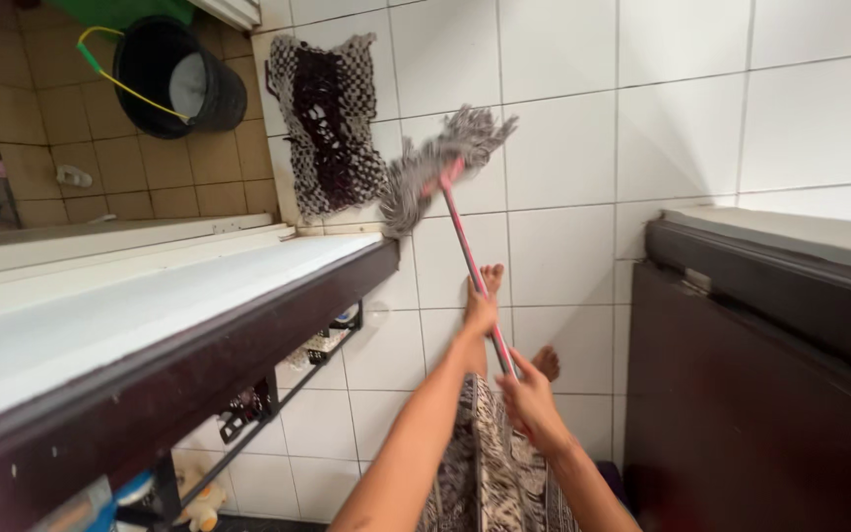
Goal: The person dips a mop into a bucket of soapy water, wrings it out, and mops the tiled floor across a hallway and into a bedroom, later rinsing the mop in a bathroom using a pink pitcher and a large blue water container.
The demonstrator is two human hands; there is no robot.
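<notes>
view: head camera, looking steeply down at a white tiled floor (pixel 563 148)
left hand (pixel 482 313): wrapped round the mop handle (pixel 472 266), the higher grip on the shaft, fingers closed on it
right hand (pixel 532 399): closed round the same handle lower down, near its end, close to the body
mop: pink handle runs from the hands toward 12 o'clock, tilted slightly left
mop head (pixel 435 167): grey string strands, fanned out and shaggy, lying on the tile at the far end of the handle
mop head position: just right of the floor mat (pixel 327 118), strands touching or overlapping its right edge, cannot tell which
floor mat: dark brown and white checked weave, rumpled, at 11 o'clock from the hands
bucket (pixel 179 79): black, yellow-green bail handle, on brown tiles at 10 o'clock, well apart from the mop
feet (pixel 491 278): bare, one beside the handle under the left hand, the other near the right hand
surface (pixel 100 315): white top with dark edge, at 9 o'clock, rack with small items under it
cabinet (pixel 760 394): dark brown, at 3 o'clock
handling judgement: two spaced grips give good leverage; keep strands flat on tile, steer clear of the mat edge so it does not bunch, mind the bare toes beside the shaft
look of mop: strands appear damp and clumped, handle thin and straight
</notes>
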